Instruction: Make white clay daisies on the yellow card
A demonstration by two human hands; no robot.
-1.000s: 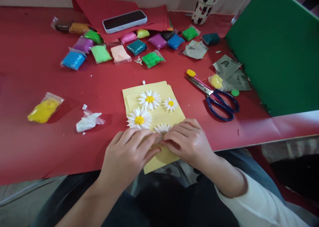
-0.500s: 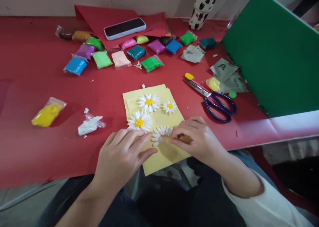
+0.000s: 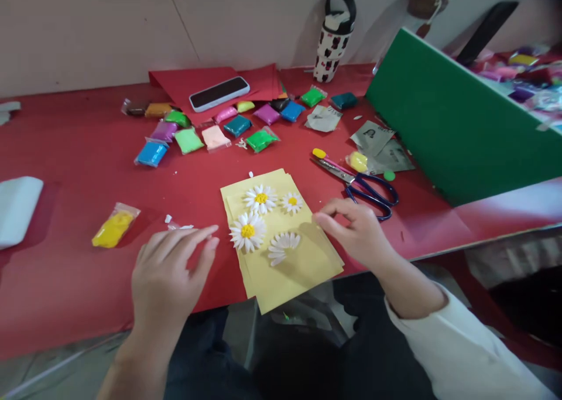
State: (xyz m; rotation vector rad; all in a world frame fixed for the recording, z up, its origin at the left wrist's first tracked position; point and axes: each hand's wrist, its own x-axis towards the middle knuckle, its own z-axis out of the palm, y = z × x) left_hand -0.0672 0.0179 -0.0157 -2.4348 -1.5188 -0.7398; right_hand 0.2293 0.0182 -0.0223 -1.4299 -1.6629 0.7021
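Note:
Yellow paper sheets (image 3: 307, 271) lie at the table's front edge. On them are three white clay daisies with yellow centres, one of them at the left (image 3: 247, 231), and a partial ring of white petals (image 3: 283, 248) with no centre. My left hand (image 3: 169, 271) hovers left of the paper, thumb and fingers apart, nothing in it; it partly hides the white clay (image 3: 187, 226). My right hand (image 3: 353, 227) is at the paper's right edge, thumb and forefinger close together; whatever is between the fingertips is too small to make out.
Scissors (image 3: 371, 192) lie right of the paper. Packets of coloured clay (image 3: 188, 140), a phone (image 3: 219, 93) and a tumbler (image 3: 331, 51) stand or lie behind. A green board (image 3: 456, 119) leans at the right; a yellow clay packet (image 3: 116, 226) lies left.
Both hands have moved away from the petal ring, the left hand to the left and the right hand to the paper's right edge. The view has tilted up, showing more wall.

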